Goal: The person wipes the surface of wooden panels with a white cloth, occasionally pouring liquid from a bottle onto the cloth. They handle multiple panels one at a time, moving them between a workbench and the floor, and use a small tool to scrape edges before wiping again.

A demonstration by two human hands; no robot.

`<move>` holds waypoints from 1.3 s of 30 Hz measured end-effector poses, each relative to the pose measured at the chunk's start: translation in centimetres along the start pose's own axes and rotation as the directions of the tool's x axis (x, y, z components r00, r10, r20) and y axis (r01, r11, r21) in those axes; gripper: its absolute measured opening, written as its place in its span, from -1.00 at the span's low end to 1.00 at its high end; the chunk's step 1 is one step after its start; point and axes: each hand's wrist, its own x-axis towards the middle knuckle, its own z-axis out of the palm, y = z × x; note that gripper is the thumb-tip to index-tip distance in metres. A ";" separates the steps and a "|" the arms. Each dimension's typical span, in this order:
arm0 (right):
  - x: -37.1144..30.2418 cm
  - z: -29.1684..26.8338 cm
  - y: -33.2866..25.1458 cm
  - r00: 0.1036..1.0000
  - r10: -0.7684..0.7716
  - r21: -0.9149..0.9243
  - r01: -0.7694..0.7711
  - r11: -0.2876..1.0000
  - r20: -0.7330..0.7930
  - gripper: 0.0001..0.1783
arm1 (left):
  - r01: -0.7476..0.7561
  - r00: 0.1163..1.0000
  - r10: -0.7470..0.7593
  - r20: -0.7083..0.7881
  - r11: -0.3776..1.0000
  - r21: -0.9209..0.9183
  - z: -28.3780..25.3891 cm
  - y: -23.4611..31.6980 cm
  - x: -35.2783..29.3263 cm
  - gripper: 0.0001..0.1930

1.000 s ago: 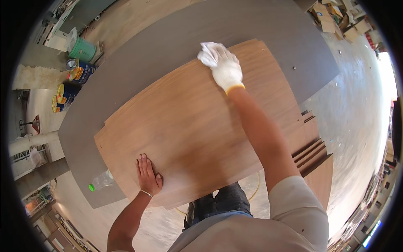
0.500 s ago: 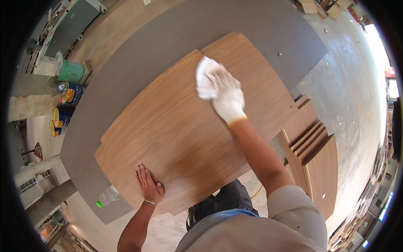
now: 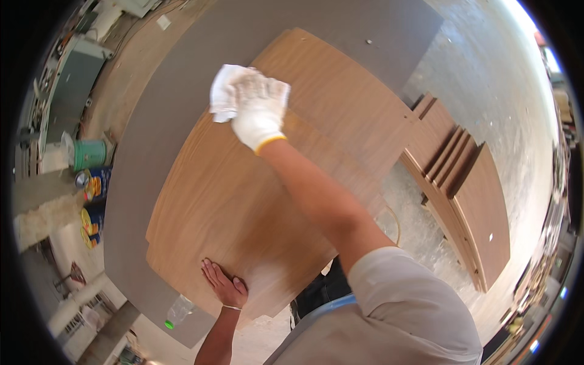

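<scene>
A brown wood-grain panel with a curved outer edge lies flat on a larger grey board. My right hand, in a white knitted glove with a yellow cuff edge, presses a white cloth at the panel's far left edge. Part of the cloth hangs past that edge, over the grey board. My left hand is bare and rests flat near the panel's near left corner, fingers stretched out. Beside it on the grey board lies a clear plastic bottle with a green cap.
To the right, several brown wooden panels are stacked low. Left of the board stand a green bucket and several blue-and-yellow cans. A grey metal cabinet is at the far left. A small piece sits on the far grey surface.
My right hand has swept the cloth leftward across the panel to its far left edge. My left hand stays flat on the panel while the whole view has shifted.
</scene>
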 end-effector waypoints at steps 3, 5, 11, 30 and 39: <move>-0.1 1.7 2.2 0.990 -0.089 0.036 0.094 0.995 -0.111 -0.51 | -0.010 1.000 0.010 0.015 1.000 0.005 0.0 0.3 -0.8 -0.22; -1.8 0.9 4.9 0.979 -0.196 0.122 0.201 0.972 -0.048 -0.53 | -0.025 1.000 0.025 0.010 0.999 0.020 0.0 0.1 -0.9 -0.22; -18.5 -8.4 15.2 0.991 -0.107 0.114 0.097 0.989 0.080 -0.48 | 0.048 0.998 -0.049 0.033 0.998 0.034 0.0 0.0 -1.4 -0.22; -6.5 -1.8 10.3 0.954 -0.172 -0.104 0.203 0.974 0.247 -0.29 | 0.078 0.997 -0.078 0.010 0.993 -0.092 -0.1 0.5 -1.3 -0.20; -1.9 0.6 -11.2 0.828 -0.453 -0.074 0.501 0.862 0.330 -0.45 | 0.158 0.986 -0.154 0.063 0.985 -0.063 -1.3 0.8 -1.8 -0.22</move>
